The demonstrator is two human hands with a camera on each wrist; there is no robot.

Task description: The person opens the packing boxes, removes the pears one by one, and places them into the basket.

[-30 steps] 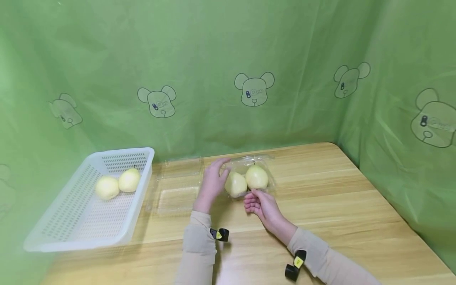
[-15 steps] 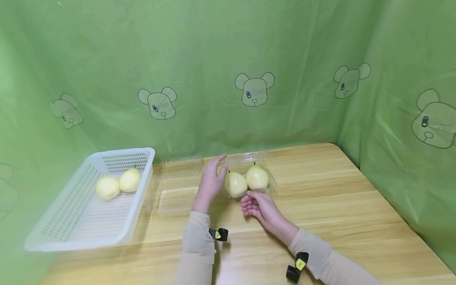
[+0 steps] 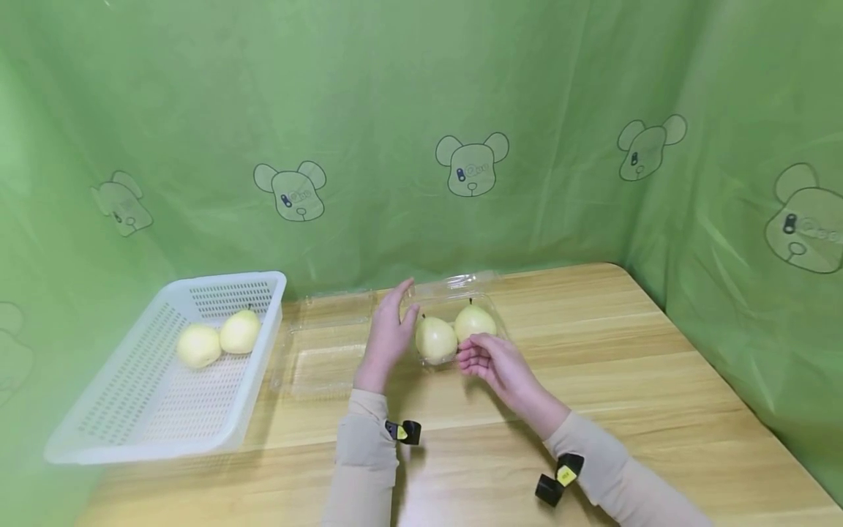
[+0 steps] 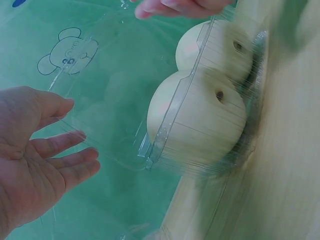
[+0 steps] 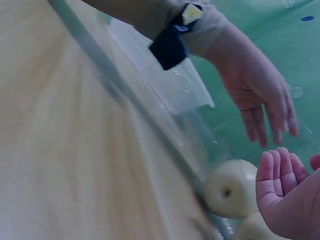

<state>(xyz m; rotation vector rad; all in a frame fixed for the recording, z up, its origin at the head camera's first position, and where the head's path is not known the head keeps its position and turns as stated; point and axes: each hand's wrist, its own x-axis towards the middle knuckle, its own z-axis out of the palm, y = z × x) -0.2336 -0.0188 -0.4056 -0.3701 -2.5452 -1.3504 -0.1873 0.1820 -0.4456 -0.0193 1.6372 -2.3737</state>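
Two pale yellow pears [image 3: 435, 341] sit side by side in a clear plastic clamshell box [image 4: 172, 122], its lid [image 3: 454, 285] raised at the back. My left hand [image 3: 386, 333] is at the box's left side with fingers extended. In the left wrist view, the thumb and fingertips are right at the lid's edge. My right hand [image 3: 500, 366] is in front of the right-hand pear, partly covering it in the head view. Its fingers are loosely bent, and the right wrist view shows nothing in the palm.
At the left stands a white perforated plastic basket [image 3: 165, 439] with two more pears [image 3: 199, 346] inside. Another clear plastic box [image 3: 329, 359] lies lid-up between basket and left hand. A green curtain [image 3: 369, 88] with bear drawings hangs behind the wooden table [image 3: 626, 380].
My right hand has moved from the box's front rim up and slightly right, over the lower part of the right pear. My left fingers have shifted slightly back and left; the lid stands further back.
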